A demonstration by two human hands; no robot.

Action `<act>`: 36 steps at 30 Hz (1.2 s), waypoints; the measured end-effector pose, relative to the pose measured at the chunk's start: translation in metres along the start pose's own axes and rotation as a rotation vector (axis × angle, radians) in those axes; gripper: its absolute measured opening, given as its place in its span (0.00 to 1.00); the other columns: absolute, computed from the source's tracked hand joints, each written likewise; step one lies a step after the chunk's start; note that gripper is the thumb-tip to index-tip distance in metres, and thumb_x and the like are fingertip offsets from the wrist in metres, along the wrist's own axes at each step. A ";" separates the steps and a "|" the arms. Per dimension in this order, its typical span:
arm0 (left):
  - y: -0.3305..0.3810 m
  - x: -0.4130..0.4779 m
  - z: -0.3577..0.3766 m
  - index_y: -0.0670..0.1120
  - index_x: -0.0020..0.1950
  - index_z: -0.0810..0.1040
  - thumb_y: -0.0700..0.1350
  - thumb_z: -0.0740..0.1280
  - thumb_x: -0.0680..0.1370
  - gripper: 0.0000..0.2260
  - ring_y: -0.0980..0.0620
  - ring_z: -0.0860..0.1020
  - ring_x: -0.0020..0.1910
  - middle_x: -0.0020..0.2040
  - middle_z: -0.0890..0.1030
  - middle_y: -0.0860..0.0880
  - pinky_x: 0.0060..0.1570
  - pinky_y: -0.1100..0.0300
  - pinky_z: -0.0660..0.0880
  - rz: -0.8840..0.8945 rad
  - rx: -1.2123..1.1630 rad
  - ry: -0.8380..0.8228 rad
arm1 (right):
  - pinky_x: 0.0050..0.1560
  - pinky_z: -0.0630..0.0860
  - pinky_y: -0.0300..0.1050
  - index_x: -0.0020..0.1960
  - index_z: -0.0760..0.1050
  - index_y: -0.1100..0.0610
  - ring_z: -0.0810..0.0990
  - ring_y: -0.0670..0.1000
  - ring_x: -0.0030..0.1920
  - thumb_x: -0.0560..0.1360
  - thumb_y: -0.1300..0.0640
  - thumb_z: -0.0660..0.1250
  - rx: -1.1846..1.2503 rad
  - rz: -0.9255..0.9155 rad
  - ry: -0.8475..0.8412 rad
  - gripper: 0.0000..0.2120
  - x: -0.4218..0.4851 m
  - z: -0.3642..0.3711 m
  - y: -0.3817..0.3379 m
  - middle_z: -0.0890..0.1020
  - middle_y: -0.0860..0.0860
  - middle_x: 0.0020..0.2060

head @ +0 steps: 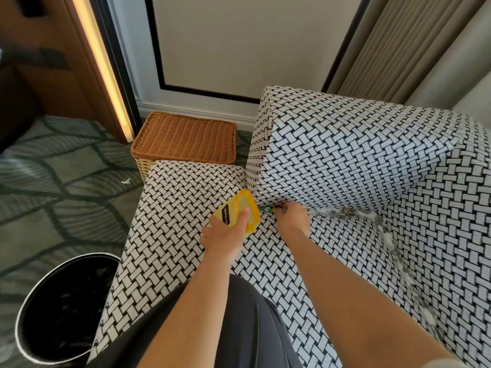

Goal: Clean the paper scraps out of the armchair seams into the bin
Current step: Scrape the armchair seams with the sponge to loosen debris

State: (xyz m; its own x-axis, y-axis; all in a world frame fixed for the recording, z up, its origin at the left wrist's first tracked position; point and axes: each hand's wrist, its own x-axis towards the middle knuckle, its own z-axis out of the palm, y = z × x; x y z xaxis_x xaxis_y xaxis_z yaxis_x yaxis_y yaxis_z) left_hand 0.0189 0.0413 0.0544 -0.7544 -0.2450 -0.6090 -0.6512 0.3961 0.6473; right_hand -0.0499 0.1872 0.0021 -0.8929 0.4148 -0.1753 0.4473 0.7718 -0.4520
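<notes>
item: armchair (345, 160), black-and-white woven-pattern cover, seen from above by a person leaning over the seat.

task thing: paper scraps (334, 214), white and grey, packed in the seam where the seat meets the backrest. the line runs left to right, then turns at the far right corner and comes near along the right armrest seam. one stray scrap (126, 181) lies on the carpet to the left.

right hand (293, 217): at the left end of the back seam, fingers curled round a small tool (267, 209) of which only a green-and-yellow tip shows, pointing left.

left hand (225, 231): grips a yellow dustpan (240, 205) held on the seat just left of that tip.

key relation: the scraps lie to the right of the right hand, which is the nearer one, and their long axis follows the seam. the pan waits on the opposite side, so the likely stroke is leftward along the seam.

bin (53, 314): black, white rim, on the floor near left, on the left hand's side.

writing: black label (225, 215) on the pan, white lettering, not legible.

also: wicker basket (186, 136), far, against the wall.
</notes>
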 end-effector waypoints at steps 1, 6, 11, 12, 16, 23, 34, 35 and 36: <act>0.000 0.000 0.000 0.46 0.77 0.44 0.69 0.53 0.74 0.41 0.39 0.48 0.75 0.77 0.49 0.41 0.70 0.40 0.53 -0.001 -0.005 -0.005 | 0.41 0.76 0.44 0.55 0.76 0.57 0.80 0.55 0.46 0.76 0.52 0.64 -0.007 -0.003 -0.006 0.11 0.000 0.000 0.000 0.82 0.55 0.48; -0.001 0.001 -0.002 0.47 0.77 0.47 0.70 0.53 0.74 0.40 0.39 0.51 0.75 0.76 0.52 0.40 0.70 0.41 0.55 0.017 -0.040 -0.017 | 0.32 0.70 0.38 0.55 0.78 0.56 0.79 0.50 0.38 0.78 0.54 0.62 0.067 -0.077 0.037 0.10 -0.008 -0.003 0.006 0.83 0.53 0.42; -0.001 0.000 0.002 0.50 0.76 0.54 0.76 0.49 0.67 0.45 0.38 0.60 0.72 0.74 0.59 0.40 0.69 0.40 0.60 0.068 0.007 -0.132 | 0.33 0.71 0.42 0.45 0.78 0.53 0.70 0.47 0.31 0.78 0.57 0.60 0.419 -0.103 -0.011 0.09 -0.031 -0.014 0.014 0.78 0.51 0.34; 0.000 -0.002 0.003 0.50 0.76 0.55 0.79 0.48 0.64 0.48 0.39 0.61 0.71 0.74 0.60 0.41 0.68 0.39 0.61 0.082 0.033 -0.158 | 0.33 0.72 0.44 0.41 0.77 0.52 0.70 0.47 0.32 0.78 0.58 0.60 0.543 -0.075 -0.052 0.10 -0.037 -0.019 0.015 0.76 0.50 0.33; -0.002 0.000 0.010 0.52 0.74 0.59 0.85 0.43 0.50 0.60 0.39 0.62 0.71 0.73 0.63 0.41 0.67 0.38 0.61 0.112 0.105 -0.202 | 0.29 0.66 0.39 0.37 0.76 0.56 0.67 0.47 0.27 0.77 0.60 0.62 0.852 0.043 -0.128 0.11 -0.058 -0.048 0.018 0.74 0.50 0.30; 0.003 -0.013 0.009 0.51 0.75 0.58 0.81 0.42 0.61 0.51 0.39 0.61 0.71 0.73 0.62 0.41 0.67 0.39 0.61 0.173 0.224 -0.179 | 0.27 0.67 0.36 0.38 0.77 0.59 0.68 0.46 0.25 0.75 0.63 0.65 0.942 -0.014 -0.192 0.08 -0.083 -0.079 0.012 0.75 0.50 0.28; 0.002 0.001 0.023 0.48 0.73 0.60 0.72 0.44 0.73 0.38 0.39 0.67 0.67 0.68 0.67 0.38 0.64 0.42 0.67 0.220 0.307 -0.169 | 0.25 0.59 0.35 0.45 0.81 0.57 0.61 0.44 0.24 0.76 0.63 0.60 0.820 -0.058 -0.177 0.11 -0.077 -0.072 0.017 0.69 0.46 0.24; 0.002 0.002 0.026 0.47 0.73 0.60 0.71 0.44 0.74 0.38 0.38 0.67 0.66 0.68 0.67 0.38 0.64 0.42 0.67 0.221 0.311 -0.161 | 0.26 0.60 0.36 0.45 0.80 0.56 0.62 0.45 0.25 0.77 0.62 0.59 0.830 -0.023 -0.142 0.11 -0.071 -0.071 0.023 0.70 0.47 0.25; 0.004 0.002 0.029 0.46 0.73 0.59 0.70 0.44 0.74 0.37 0.38 0.67 0.66 0.68 0.67 0.38 0.63 0.42 0.68 0.229 0.316 -0.149 | 0.26 0.60 0.37 0.47 0.80 0.56 0.62 0.45 0.26 0.77 0.61 0.59 0.828 0.007 -0.103 0.10 -0.064 -0.071 0.029 0.71 0.48 0.27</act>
State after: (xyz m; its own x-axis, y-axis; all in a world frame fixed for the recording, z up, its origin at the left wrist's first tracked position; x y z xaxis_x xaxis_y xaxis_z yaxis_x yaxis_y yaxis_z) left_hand 0.0171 0.0676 0.0423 -0.8418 0.0025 -0.5398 -0.3926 0.6835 0.6153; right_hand 0.0244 0.2170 0.0620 -0.9085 0.3409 -0.2419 0.3060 0.1484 -0.9404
